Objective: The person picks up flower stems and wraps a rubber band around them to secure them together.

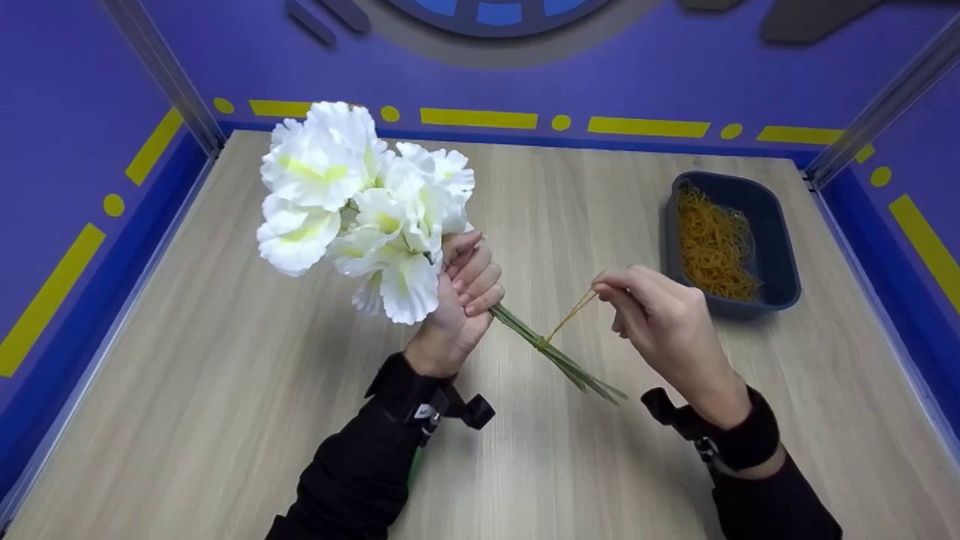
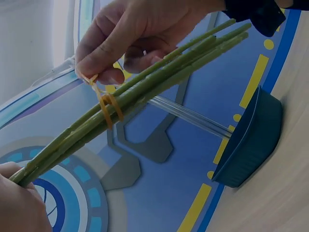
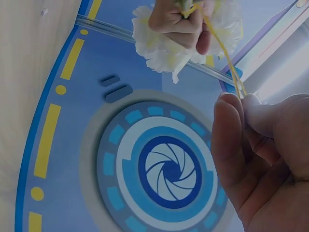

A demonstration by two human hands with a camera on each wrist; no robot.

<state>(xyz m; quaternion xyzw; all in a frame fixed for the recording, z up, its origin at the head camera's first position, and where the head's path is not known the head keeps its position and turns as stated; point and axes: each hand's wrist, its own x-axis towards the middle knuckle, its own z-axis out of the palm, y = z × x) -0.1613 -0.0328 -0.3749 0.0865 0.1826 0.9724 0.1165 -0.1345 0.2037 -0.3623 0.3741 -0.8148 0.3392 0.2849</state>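
A bunch of white artificial flowers (image 1: 360, 202) is gripped by my left hand (image 1: 465, 300), fingers wrapped round the stems just below the blooms. The green stems (image 1: 574, 367) slant down to the right, above the table. A yellow rubber band (image 1: 574, 315) loops round them partway along. My right hand (image 1: 660, 322) pinches the free end of the band between thumb and index finger and holds it stretched away from the stems. In the left wrist view the rubber band (image 2: 111, 107) passes round the stems more than once. The right wrist view shows the stretched band (image 3: 224, 50) between both hands.
A dark blue plastic box (image 1: 780, 255) with a heap of yellow rubber bands (image 1: 712, 247) stands at the back right of the wooden table (image 1: 195, 360). Purple-blue panels (image 1: 480, 82) with yellow marks enclose the table at the back and both sides.
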